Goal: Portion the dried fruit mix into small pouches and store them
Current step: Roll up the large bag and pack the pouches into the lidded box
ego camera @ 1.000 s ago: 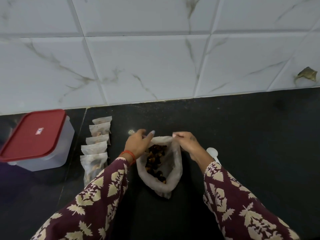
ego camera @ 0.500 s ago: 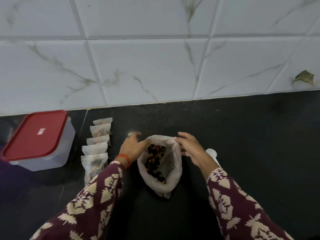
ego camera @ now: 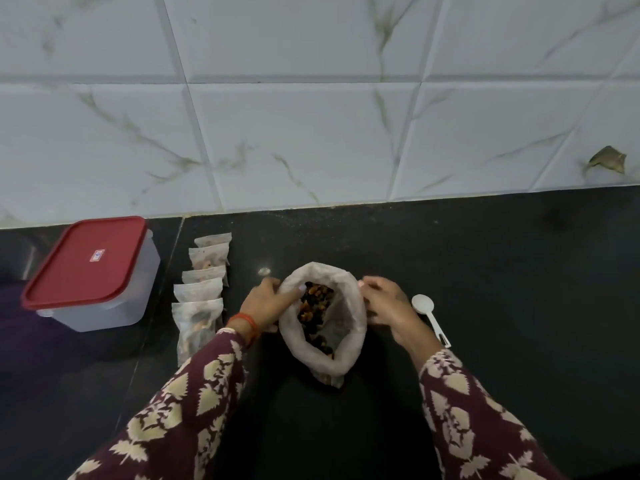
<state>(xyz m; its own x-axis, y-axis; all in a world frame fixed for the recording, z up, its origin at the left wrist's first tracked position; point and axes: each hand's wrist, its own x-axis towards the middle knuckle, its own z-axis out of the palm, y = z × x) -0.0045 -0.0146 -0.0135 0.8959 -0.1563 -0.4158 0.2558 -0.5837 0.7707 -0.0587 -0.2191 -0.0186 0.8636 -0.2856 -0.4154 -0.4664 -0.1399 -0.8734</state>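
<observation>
Black polished stone worktop carries a translucent white plastic bag of dark and amber dried fruit mix near the middle, its open mouth facing up and its long axis running from about 12 o'clock down to 6 o'clock, the closed bottom toward the person. The left hand pinches the bag's rim at its 9 o'clock edge, and the right hand grips the rim at the 3 o'clock edge, the two holding the mouth spread wide. At 9 o'clock of the bag lie five small clear filled pouches, overlapping in a single column that runs 12 to 6 o'clock. Farther out at 9 o'clock stands one clear rectangular plastic container with a red lid shut on it. One white plastic spoon lies just beside the right hand at 3 o'clock, bowl toward 11 o'clock, handle toward 5 o'clock. Both arms wear maroon sleeves printed with cream leaves, and a red thread bracelet circles the left wrist.
</observation>
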